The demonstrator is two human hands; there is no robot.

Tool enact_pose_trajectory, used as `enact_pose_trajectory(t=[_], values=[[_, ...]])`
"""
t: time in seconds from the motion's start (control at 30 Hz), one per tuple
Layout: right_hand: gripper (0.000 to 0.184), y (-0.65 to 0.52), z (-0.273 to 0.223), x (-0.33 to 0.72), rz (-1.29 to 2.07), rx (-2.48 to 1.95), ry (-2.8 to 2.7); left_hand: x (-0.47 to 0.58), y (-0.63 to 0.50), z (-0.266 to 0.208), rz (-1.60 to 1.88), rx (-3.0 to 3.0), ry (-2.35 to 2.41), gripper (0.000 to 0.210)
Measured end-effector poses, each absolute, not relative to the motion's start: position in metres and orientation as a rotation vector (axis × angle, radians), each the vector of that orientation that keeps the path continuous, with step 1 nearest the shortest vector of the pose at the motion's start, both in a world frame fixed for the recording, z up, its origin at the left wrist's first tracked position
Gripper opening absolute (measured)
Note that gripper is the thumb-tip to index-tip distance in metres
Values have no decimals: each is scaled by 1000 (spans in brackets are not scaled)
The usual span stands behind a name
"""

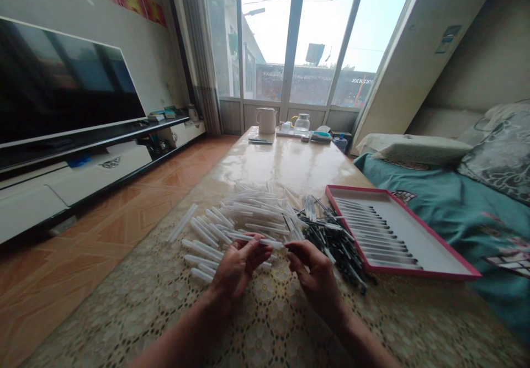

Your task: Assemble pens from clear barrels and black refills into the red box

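Note:
My left hand point(240, 266) is closed around a translucent white pen barrel point(267, 242), held almost level above the table. At the barrel's right end, my right hand point(312, 271) pinches a small dark pen part, mostly hidden by the fingertips. Beyond and left of my hands lies a loose heap of white pen barrels point(207, 230). To the right of my right hand is a pile of black pen parts point(335, 246). A shallow pink-edged box point(434, 238) beside that pile holds a row of white pens with black ends point(376, 235).
The long table point(285, 161) has a patterned cover. At its far end stand a kettle point(266, 121), a glass pitcher point(302, 122) on a tray, and a tissue pack point(321, 135). A teal-covered couch point(426, 191) borders the right; a TV cabinet point(111, 166) stands left.

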State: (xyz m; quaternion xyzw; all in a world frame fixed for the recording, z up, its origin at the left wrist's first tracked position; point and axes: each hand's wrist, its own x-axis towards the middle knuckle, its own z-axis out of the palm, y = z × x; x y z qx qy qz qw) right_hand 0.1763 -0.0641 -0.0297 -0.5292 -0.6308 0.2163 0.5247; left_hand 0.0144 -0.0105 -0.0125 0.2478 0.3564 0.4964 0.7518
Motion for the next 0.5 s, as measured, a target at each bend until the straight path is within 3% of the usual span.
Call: enact_pose_trajectory(t=[0.2,0.5], values=[[8,-65,-28,178,560,-1286,-1457,16,-13,-10,1057,562,795,5],[13,-64,-28,178,561,-1275,-1434,19,-16,-9,1013,598,789,9]])
